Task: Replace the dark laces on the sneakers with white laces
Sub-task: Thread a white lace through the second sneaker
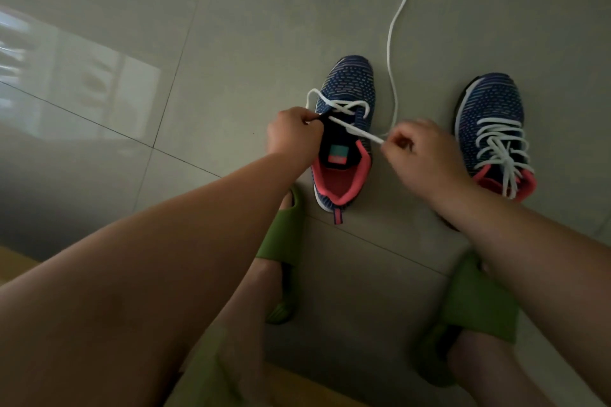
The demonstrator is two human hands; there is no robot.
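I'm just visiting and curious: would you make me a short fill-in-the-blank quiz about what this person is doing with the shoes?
1. The lace pinched by the right hand is ____ in colour.
2. The fully laced sneaker lies beside the person's ____ arm.
3. The person's feet wear ____ slippers.
4. The left hand grips the half-laced sneaker by its ____.

Missing words: white; right; green; tongue
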